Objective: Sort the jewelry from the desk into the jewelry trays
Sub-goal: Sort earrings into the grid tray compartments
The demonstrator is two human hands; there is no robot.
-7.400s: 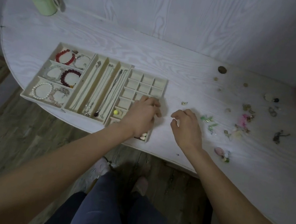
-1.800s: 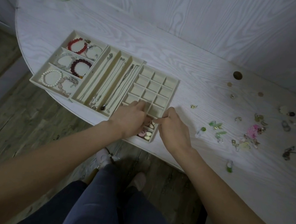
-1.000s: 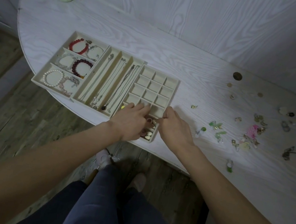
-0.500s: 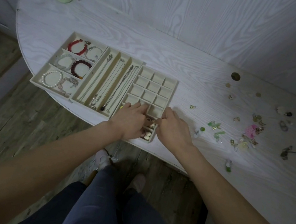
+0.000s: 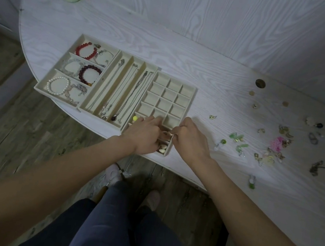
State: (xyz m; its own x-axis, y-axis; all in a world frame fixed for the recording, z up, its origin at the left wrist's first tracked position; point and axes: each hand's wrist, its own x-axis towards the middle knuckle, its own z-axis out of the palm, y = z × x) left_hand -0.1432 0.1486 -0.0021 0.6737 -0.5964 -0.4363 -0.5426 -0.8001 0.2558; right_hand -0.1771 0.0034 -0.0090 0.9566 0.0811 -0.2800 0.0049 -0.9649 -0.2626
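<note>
While over the near cells of the grid tray (image 5: pixel 191 94), both hands unchanged from a moment ago: left hand (image 5: pixel 144 136) and right hand (image 5: pixel 190 139) curled, fingertips meeting at something small, impossible to identify. Placement apparently unfinished; loose jewelry (image 5: pixel 277 144) waiting on the desk (image 5: pixel 190 50), well apart to the right.

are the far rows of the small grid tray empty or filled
Empty: the grid tray's far compartments show only bare beige lining; pieces sit only in its near rows.

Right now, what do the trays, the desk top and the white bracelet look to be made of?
Trays: cream, matte and soft-looking, likely velvet or flocked lining over board. Desk top: white with printed wood grain and a smooth dull sheen, probably laminate, not bare wood. White bracelet: round glossy white beads, pearl-like; real or imitation cannot be told.
</note>
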